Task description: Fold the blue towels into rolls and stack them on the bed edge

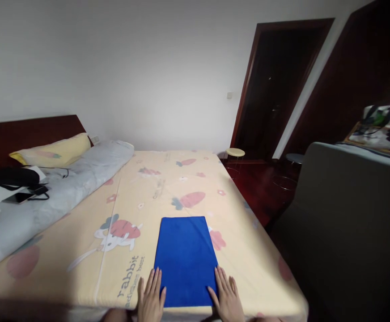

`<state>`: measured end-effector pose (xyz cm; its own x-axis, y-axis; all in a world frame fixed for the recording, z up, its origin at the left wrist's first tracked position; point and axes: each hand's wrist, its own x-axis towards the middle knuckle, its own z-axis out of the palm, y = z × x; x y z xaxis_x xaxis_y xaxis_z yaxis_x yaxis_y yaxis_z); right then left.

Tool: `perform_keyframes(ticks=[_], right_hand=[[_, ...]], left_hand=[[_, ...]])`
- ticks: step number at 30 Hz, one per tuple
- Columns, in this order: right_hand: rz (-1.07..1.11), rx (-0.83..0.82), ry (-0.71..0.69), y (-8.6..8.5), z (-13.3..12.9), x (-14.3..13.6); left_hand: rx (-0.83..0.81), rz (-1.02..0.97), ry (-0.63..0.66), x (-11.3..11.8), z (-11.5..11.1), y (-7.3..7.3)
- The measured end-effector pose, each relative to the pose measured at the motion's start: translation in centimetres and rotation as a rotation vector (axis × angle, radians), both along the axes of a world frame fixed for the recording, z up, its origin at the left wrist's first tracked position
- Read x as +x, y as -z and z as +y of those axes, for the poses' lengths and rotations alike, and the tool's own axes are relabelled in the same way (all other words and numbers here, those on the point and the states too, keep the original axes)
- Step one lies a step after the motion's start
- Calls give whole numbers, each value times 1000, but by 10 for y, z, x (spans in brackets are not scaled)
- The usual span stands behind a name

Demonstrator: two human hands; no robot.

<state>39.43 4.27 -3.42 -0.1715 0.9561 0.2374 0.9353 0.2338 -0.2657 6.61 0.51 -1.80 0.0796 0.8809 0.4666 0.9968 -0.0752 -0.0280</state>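
A blue cloth lies flat as a neat rectangle near the front edge of the bed, on a cream sheet printed with carrots and a rabbit. At the cloth's lower left side rests my left hand, palm down with its fingers stretched out, touching the edge. My right hand lies the same way at the lower right side, its thumb and fingertips on the cloth's edge. Neither hand grips anything.
A rolled grey quilt, a yellow pillow and a phone are at the left. Beyond the bed's right side stand a stool and a dark grey panel.
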Motion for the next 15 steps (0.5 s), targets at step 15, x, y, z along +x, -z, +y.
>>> perform_keyframes(ticks=[15], right_hand=[[55, -112, -105, -16, 29, -45]], left_hand=[[-255, -51, 138, 21, 35, -4]])
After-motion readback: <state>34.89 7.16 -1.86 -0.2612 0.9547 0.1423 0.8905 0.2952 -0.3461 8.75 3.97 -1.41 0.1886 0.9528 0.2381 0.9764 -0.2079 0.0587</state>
